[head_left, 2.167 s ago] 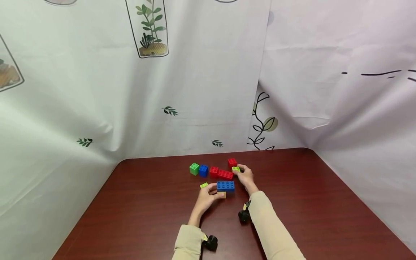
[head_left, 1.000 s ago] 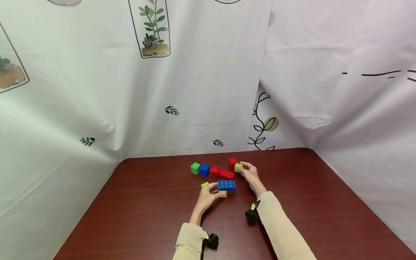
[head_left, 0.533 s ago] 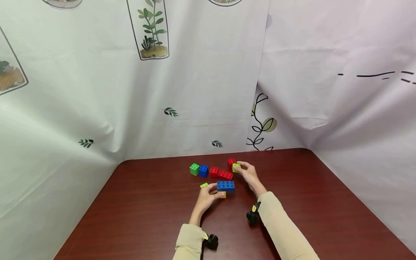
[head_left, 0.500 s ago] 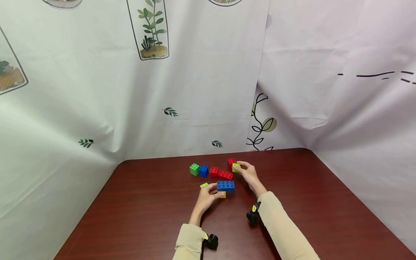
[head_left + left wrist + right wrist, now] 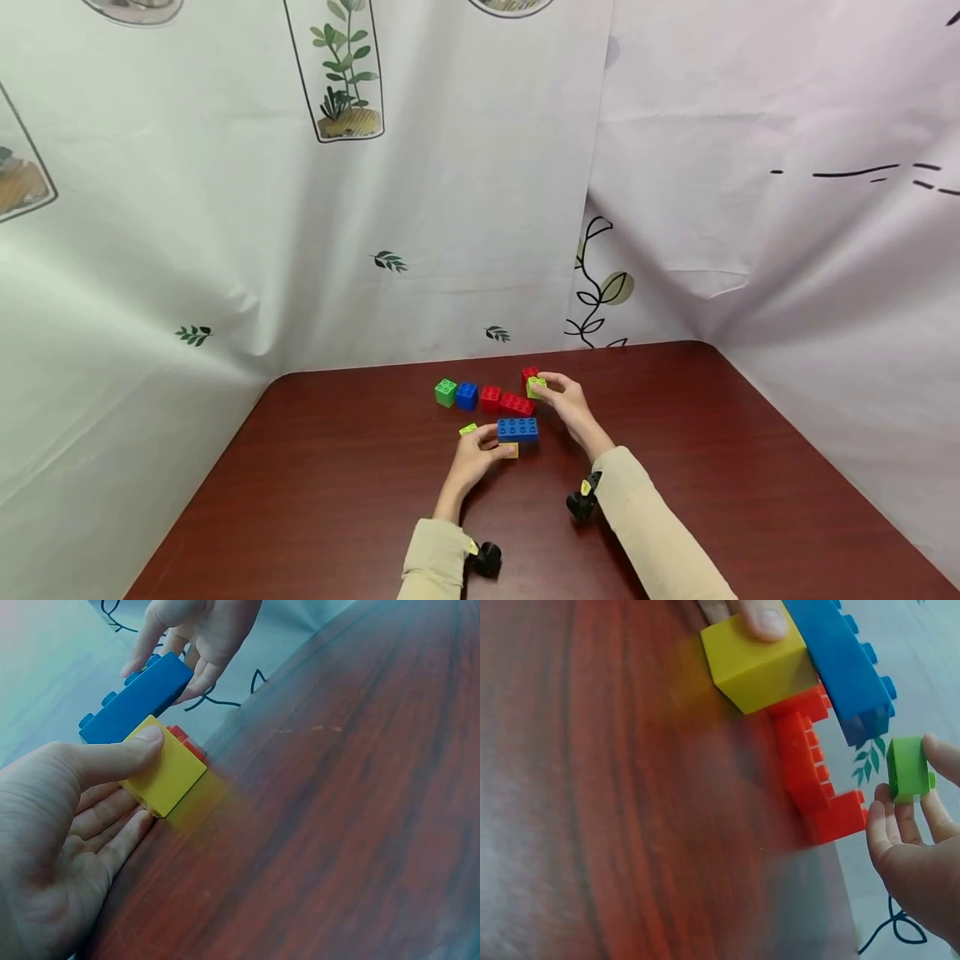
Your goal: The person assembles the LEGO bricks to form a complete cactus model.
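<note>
In the head view my left hand (image 5: 471,463) holds a yellow brick (image 5: 509,451), its thumb on the side. A long blue brick (image 5: 517,429) sits on top of the yellow brick, overhanging it to the right. The left wrist view shows the thumb on the yellow brick (image 5: 169,772) and fingers beneath. My right hand (image 5: 567,404) pinches a lime green brick (image 5: 536,387) between thumb and fingers. That lime brick (image 5: 908,766) is off the table in the right wrist view, apart from the blue brick (image 5: 847,671).
On the table (image 5: 337,483) stand a green brick (image 5: 446,392), a blue brick (image 5: 467,396), a red brick (image 5: 491,397) and a long red brick (image 5: 517,405). Another red brick (image 5: 529,372) is partly hidden behind the held lime one. A second lime brick (image 5: 468,429) lies beside my left hand.
My right hand has raised the lime green brick from among the red bricks, then moved it slightly left. My left hand stays in place with the yellow and blue bricks.
</note>
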{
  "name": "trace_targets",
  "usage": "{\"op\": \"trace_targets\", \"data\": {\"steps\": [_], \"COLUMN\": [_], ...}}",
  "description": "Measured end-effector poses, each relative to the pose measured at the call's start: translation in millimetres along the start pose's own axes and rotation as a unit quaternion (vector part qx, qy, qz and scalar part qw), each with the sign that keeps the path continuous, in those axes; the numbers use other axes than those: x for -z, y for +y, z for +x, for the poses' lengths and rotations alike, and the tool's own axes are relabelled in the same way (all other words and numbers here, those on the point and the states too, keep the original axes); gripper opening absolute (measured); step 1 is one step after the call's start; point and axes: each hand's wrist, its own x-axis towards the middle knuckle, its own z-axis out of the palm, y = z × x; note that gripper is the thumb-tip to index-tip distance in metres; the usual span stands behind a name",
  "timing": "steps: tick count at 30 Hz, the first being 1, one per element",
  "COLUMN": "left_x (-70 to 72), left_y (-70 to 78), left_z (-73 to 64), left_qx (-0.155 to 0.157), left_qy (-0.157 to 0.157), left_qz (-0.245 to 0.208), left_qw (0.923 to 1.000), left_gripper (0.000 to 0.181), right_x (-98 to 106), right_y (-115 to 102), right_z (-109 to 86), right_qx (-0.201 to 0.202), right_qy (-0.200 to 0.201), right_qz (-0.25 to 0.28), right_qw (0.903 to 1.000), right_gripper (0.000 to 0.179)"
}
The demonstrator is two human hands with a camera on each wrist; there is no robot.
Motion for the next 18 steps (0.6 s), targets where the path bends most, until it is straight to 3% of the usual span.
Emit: {"op": "trace_targets", "data": {"steps": [8,13,18], "left_x": [-4.8,-2.6,0.3], "left_y": [-34.6,-40.5,-42.0], "left_z": [17.3,18.7,15.1], "left_qx": [0.005,0.002,-0.038], "left_qy": [0.008,0.001,-0.007], "left_qz": [0.021,0.011,0.006], "left_qw": [0.9997,0.9999,0.9992], "left_gripper": [0.044,0.047,0.055], "right_x": [-6.1,-9.5,-11.2], "right_y": [-8.1,-5.8,-2.1], "right_z": [-11.0,-13.3,-15.1], "right_qx": [0.013,0.02,0.035], "right_qy": [-0.028,-0.031,-0.032], "right_qz": [-0.012,-0.007,-0.018], "right_qw": [0.9995,0.9993,0.9987], "right_gripper": [0.047,0.046,0.043]}}
